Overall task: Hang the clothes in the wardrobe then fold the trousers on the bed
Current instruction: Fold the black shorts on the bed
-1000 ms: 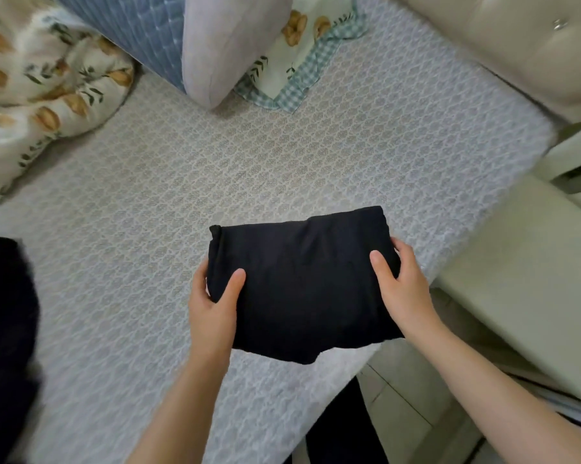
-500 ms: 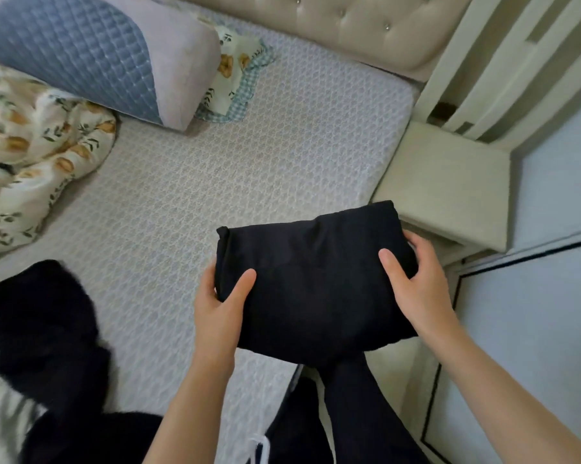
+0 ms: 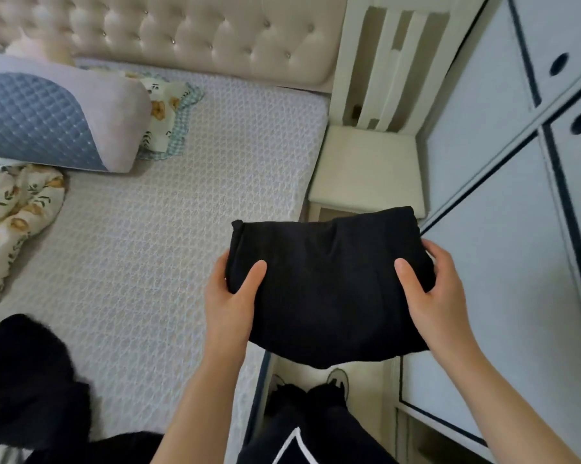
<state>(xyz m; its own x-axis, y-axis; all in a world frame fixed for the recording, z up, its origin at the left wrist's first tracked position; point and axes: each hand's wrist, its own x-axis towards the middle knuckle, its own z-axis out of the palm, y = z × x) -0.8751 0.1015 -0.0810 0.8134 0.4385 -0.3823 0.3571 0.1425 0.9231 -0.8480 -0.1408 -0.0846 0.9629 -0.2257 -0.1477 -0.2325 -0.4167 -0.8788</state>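
Folded trousers (image 3: 329,289) held up between both hands.

Left hand (image 3: 230,296) and right hand (image 3: 431,296) each pinch a side edge — thumbs on top. Unsupported, the middle may sag — the fold could slip open.

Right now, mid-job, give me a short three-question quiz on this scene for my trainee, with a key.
1. True or false: only the left hand holds the folded black trousers.
2. Both thumbs sit: A on top of the trousers; B underneath them; C inside a fold.
3. Fill in: the blue quilted pillow lies on the ___.
Key: 1 false, the right hand grips them too; 2 A; 3 bed.
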